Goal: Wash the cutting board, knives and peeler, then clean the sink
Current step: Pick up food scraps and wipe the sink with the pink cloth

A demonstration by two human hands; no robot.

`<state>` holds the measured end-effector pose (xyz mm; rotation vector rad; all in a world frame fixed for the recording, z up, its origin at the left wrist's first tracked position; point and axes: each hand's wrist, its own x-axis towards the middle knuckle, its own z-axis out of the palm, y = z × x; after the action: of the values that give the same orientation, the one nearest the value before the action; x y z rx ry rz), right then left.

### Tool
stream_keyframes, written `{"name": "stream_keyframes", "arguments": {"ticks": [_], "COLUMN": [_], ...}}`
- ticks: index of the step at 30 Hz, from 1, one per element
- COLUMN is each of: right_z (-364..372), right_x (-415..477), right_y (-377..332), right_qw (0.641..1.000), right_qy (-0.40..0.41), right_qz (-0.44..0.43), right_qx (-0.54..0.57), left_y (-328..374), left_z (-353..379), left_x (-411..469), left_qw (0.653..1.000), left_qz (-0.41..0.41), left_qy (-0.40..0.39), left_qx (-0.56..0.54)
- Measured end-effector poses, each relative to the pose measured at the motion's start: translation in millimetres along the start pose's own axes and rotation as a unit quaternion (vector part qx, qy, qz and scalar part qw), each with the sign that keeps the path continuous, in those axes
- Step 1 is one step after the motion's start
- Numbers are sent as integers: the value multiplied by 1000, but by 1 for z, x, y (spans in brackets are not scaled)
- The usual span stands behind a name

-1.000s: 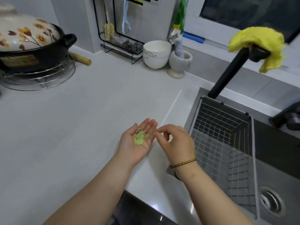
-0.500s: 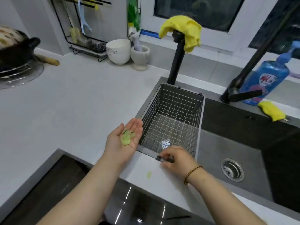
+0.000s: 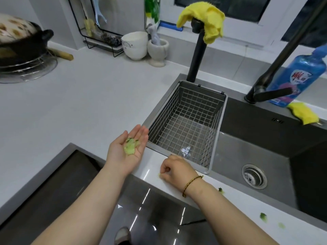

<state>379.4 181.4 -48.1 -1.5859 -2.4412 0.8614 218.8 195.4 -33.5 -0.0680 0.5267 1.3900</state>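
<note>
My left hand [image 3: 127, 151] lies palm up beside the sink's left front corner, carrying a small heap of pale green vegetable scraps [image 3: 131, 145] on straight fingers. My right hand [image 3: 175, 170] rests on the white front ledge with its fingers curled, pinching a tiny green scrap [image 3: 159, 174] at the fingertips. The steel sink [image 3: 251, 152] is just beyond, with a wire basket [image 3: 187, 124] hung in its left part and a round drain strainer [image 3: 254, 176] in the bottom. No cutting board, knife or peeler is visible.
More green scraps [image 3: 263, 216] lie on the ledge to the right. Two black faucets [image 3: 197, 55] stand behind the sink, one draped with a yellow cloth [image 3: 203, 16]. Blue detergent bottle [image 3: 300, 75], yellow sponge [image 3: 303, 114], white bowl [image 3: 135, 45], mortar [image 3: 158, 51], clay pot [image 3: 19, 41], dark cooktop [image 3: 74, 200].
The view swung right toward the sink. My right hand dropped from beside my left palm to the sink's front ledge, then slid nearer along it. My left palm keeps the scraps.
</note>
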Motion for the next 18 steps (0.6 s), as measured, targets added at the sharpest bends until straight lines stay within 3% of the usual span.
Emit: {"name": "stream_keyframes", "arguments": {"ticks": [4,11,14,18], "right_z": [0,-2,-13,-32], "right_x": [-4,-24,-46,-80], "right_y": [-6,-9,5,45], "right_qw": [999,993,983,934], "right_qy": [14,58,132,195], "right_qz": [1,48,130,268], "right_qx": [-53,-93,-12,137], "left_y": [0,-17,-31,-55], "left_z": [5,12,22,29], "left_x": [4,15,14,20], "left_qw": [998,994,989,983], "left_qz": [-29,-90,-135,-164], "left_qy": [37,9,-20,-22], "left_qx": [44,65,63,86]}}
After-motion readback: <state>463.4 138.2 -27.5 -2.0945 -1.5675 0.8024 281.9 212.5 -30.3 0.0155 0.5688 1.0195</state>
